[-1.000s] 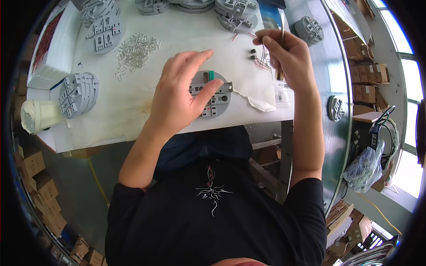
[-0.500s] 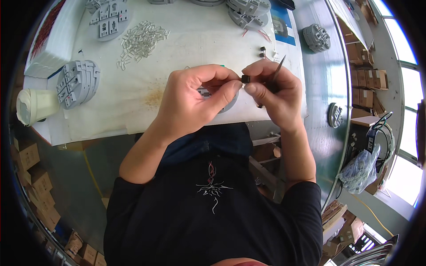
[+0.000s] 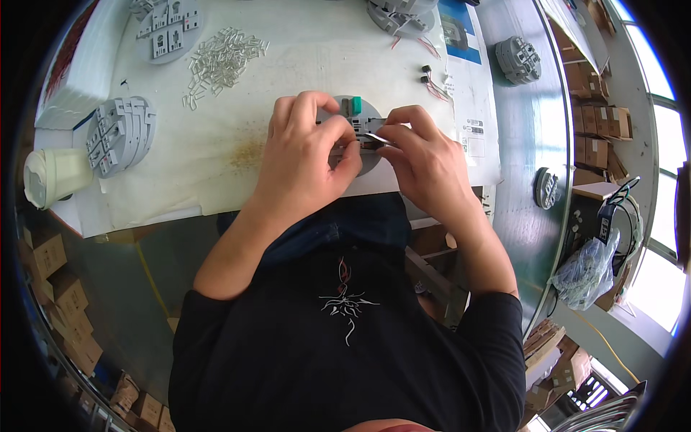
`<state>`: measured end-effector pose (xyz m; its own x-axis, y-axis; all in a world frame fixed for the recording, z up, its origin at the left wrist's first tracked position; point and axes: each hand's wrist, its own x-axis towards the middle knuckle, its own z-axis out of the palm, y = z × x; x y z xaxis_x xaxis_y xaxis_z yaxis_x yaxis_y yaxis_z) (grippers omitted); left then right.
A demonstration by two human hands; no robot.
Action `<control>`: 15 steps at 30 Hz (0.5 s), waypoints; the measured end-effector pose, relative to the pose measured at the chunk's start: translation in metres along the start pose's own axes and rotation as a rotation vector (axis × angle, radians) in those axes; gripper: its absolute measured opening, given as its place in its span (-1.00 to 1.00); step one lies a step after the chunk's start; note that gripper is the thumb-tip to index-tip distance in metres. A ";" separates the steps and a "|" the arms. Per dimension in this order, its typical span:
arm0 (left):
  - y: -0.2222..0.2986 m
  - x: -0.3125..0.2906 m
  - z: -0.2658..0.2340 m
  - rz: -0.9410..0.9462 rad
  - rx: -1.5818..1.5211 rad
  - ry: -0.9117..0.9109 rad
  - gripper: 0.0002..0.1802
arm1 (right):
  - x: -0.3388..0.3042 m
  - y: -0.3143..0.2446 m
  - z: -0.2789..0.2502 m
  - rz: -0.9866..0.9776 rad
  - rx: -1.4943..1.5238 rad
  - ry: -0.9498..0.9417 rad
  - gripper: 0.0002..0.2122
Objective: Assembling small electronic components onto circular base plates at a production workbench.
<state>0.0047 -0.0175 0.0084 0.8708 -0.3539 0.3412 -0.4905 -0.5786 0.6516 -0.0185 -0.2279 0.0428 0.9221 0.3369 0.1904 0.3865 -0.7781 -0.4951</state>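
Note:
Between my hands lies a grey round plastic disc (image 3: 371, 111) with raised slots and a green block (image 3: 356, 106), partly covered by my fingers. My left hand (image 3: 306, 147) is closed over its left side, fingertips and thumb bent in; what they hold, if anything, is hidden. From the right, my right hand (image 3: 428, 155) pinches slim metal tweezers (image 3: 376, 138), their point reaching over the disc. A small dark part (image 3: 371, 145) shows at the tweezers, its shape hard to make out.
A pile of small clear tubes (image 3: 223, 63) lies at the far left. More grey discs (image 3: 122, 137) stand around, with a cream cup (image 3: 57, 176) at the left edge. Small black parts with thin wires (image 3: 430, 81) lie beyond my right hand.
My hands have moved from holding a small black part up between the fingertips down onto the disc. The tweezers have swung round, their point now toward the disc.

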 end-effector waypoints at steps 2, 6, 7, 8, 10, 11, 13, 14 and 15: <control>0.001 -0.002 0.007 0.010 -0.037 0.151 -0.68 | 0.001 -0.005 -0.001 -0.025 -0.084 -0.004 -0.82; -0.007 -0.005 0.018 -0.018 -0.013 0.148 -0.43 | 0.003 -0.011 -0.003 -0.062 -0.256 -0.024 -0.81; -0.008 -0.004 0.019 -0.022 -0.012 0.149 -0.43 | 0.005 -0.014 -0.004 -0.066 -0.290 -0.055 -0.83; -0.009 -0.003 0.020 -0.018 -0.025 0.152 -0.39 | 0.007 -0.018 -0.005 -0.071 -0.325 -0.086 -0.84; -0.010 -0.003 0.021 -0.012 -0.051 0.157 -0.32 | 0.010 -0.021 -0.008 -0.076 -0.359 -0.120 -0.86; -0.010 -0.003 0.021 -0.014 -0.051 0.157 -0.32 | 0.012 -0.022 -0.011 -0.101 -0.359 -0.155 -0.89; -0.010 -0.004 0.021 -0.012 -0.014 0.137 -0.26 | 0.016 -0.020 -0.013 -0.149 -0.360 -0.224 -0.95; -0.010 -0.004 0.021 -0.011 0.004 0.127 -0.23 | 0.019 -0.015 -0.014 -0.151 -0.359 -0.225 -0.95; -0.010 -0.005 0.020 -0.012 0.005 0.129 -0.23 | 0.022 -0.007 -0.015 -0.148 -0.167 -0.180 -0.96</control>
<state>0.0046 -0.0249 -0.0135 0.8736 -0.2491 0.4180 -0.4796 -0.5859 0.6532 -0.0004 -0.2231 0.0632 0.8430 0.5305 0.0890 0.5282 -0.7850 -0.3235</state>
